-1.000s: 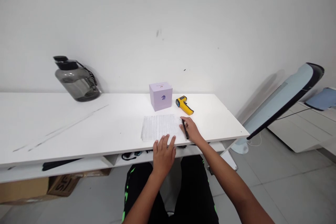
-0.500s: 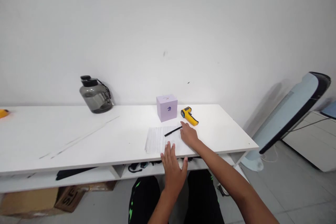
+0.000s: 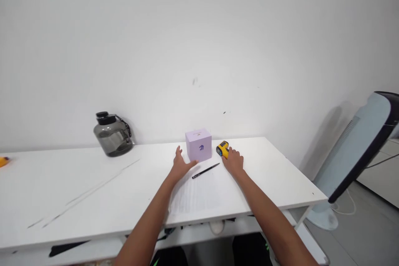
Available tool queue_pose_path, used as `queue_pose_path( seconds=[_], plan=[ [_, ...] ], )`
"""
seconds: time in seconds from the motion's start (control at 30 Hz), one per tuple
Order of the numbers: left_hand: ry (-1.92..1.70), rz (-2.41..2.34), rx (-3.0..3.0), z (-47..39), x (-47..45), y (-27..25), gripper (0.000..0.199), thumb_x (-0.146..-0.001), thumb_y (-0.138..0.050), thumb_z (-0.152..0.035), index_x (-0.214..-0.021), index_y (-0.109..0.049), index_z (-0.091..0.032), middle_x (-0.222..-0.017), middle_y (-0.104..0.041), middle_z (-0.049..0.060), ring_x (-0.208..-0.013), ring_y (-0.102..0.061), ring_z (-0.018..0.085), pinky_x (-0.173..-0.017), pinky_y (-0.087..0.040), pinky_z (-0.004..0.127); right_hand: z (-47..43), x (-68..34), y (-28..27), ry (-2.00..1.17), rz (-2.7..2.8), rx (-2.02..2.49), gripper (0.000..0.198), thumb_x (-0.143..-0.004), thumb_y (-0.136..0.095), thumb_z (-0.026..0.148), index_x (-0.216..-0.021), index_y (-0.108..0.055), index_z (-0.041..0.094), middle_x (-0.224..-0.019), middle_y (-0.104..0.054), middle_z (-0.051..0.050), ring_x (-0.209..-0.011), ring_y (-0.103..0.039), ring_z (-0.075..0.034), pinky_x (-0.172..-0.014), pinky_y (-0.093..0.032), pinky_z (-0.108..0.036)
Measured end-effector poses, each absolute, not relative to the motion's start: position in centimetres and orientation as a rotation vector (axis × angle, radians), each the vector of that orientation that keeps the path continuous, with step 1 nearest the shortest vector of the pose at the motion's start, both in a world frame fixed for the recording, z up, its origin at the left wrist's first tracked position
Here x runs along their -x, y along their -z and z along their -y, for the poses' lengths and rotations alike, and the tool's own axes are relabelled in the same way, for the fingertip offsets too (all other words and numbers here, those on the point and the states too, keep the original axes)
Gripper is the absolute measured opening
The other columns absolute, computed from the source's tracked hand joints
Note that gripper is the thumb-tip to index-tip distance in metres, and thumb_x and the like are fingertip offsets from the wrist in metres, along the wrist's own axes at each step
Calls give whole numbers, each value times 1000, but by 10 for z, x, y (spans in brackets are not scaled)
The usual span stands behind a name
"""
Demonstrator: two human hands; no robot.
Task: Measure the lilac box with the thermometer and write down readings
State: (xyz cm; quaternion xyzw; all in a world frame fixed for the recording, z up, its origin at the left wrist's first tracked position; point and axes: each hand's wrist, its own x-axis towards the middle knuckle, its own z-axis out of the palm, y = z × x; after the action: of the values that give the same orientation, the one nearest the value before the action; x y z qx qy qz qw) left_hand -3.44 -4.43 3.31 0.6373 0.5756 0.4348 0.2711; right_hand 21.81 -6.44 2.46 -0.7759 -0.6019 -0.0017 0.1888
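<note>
A lilac box (image 3: 200, 148) with a dark logo stands near the wall. My left hand (image 3: 182, 165) is at its left front corner, thumb and fingers spread apart; whether it touches the box I cannot tell. To the right, my right hand (image 3: 234, 162) is wrapped over the handle of a yellow and black infrared thermometer gun (image 3: 223, 148), whose head points toward the box. A black pen (image 3: 205, 171) lies slanted across the top of a printed paper sheet (image 3: 195, 195) in front of the box.
A grey water jug (image 3: 114, 136) with a black lid stands by the wall at left. An orange object (image 3: 4, 161) shows at the far left of the white table (image 3: 93, 199). A pale blue tower fan (image 3: 355, 149) leans beyond the right end. Items fill the shelf below.
My right hand has moved from the pen to the thermometer gun and closed over it. The left hand has gone from the paper's front edge up to the box. The pen now lies free.
</note>
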Motion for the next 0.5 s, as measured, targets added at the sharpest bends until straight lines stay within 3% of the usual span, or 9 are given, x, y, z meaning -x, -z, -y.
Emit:
queue_pose_path(
  seconds=[0.07,0.13,0.2,0.27,0.4,0.5],
  plan=[
    [-1020,-1565,-1747,27,41,-24,115,-67,-81,-48,-156,-18,-10,-155,-43,31,-144,-45,39,-112,-41,54,57,-221,-27,-10,1681,2196,44,-97,-54,42,-132,-59,15,-123,-65,-21,-115,-59,-33,-85,-43,-39],
    [-960,-1626,-1874,21,45,-16,107,-66,-81,-47,-153,-29,-14,-147,-55,24,-139,-52,38,-112,-39,54,53,-223,-28,-51,1628,2210,39,-95,-58,45,-123,-64,18,-116,-68,-20,-111,-61,-33,-82,-44,-38],
    [-927,-1617,-1906,22,48,-12,103,-68,-79,-47,-154,-28,-18,-142,-62,18,-134,-57,34,-111,-41,50,53,-224,-28,-75,1543,2191,43,-91,-63,46,-125,-63,20,-114,-69,-20,-111,-62,-35,-83,-45,-39],
    [-965,-1586,-1813,24,50,-13,109,-74,-74,-52,-159,-16,-16,-137,-66,16,-132,-59,31,-110,-41,47,56,-224,-29,-112,1448,2113,55,-88,-66,45,-136,-58,19,-120,-68,-20,-115,-61,-36,-87,-45,-41],
    [-940,-1637,-1877,24,51,-19,128,-63,-81,-56,-162,-10,-18,-155,-50,19,-147,-40,39,-118,-29,54,68,-216,-36,-386,1237,1802,69,-82,-66,45,-145,-49,22,-127,-67,-13,-115,-61,-31,-91,-46,-40],
    [-829,-1621,-1871,24,50,-22,137,-66,-80,-58,-162,10,-17,-161,-40,19,-155,-28,35,-123,-18,52,80,-205,-41,-594,1156,1476,55,-78,-65,47,-127,-60,23,-104,-70,-5,-93,-63,-25,-84,-48,-37]
  ],
)
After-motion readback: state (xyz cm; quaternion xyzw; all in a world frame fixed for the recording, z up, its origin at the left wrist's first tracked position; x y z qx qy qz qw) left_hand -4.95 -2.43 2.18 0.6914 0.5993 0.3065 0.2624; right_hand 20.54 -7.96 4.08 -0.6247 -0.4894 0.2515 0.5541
